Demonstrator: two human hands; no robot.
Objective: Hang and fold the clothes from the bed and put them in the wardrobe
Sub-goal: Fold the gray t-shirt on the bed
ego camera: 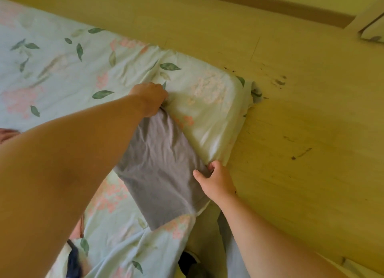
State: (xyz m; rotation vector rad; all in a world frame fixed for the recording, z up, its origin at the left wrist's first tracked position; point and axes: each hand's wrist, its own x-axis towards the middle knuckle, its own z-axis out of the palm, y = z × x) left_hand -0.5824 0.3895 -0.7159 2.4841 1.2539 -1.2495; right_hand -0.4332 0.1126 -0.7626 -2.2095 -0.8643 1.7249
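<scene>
Grey garment (162,167), soft jersey by the look of it, lies in a long narrow strip near the corner of the bed (62,74). Its long side runs close along the bed's near edge, on top of the floral sheet (207,103). Left hand (151,100) is at the strip's far end with fingers curled down and bunching the cloth; the fingertips are hidden, but it reads as a grip. Right hand (214,178) is at the near long edge, right by the bed's edge, thumb on top and fingers tucked at the hem, pinching the fabric. Cloth between the two hands is fairly flat, with light creases. Step in hand, as I judge it: folding, with the sides already turned in and the lengthwise fold about to be made. Next move probably calls for carrying the far end toward the near end, keeping both edges lined up, then smoothing the fold. Wardrobe not in view, so putting away is yet to come. Dark blue item (72,261) at the bed's lower left and pink cloth (6,134) at its left edge look like more to do. Wooden floor (301,122) beyond the bed.
</scene>
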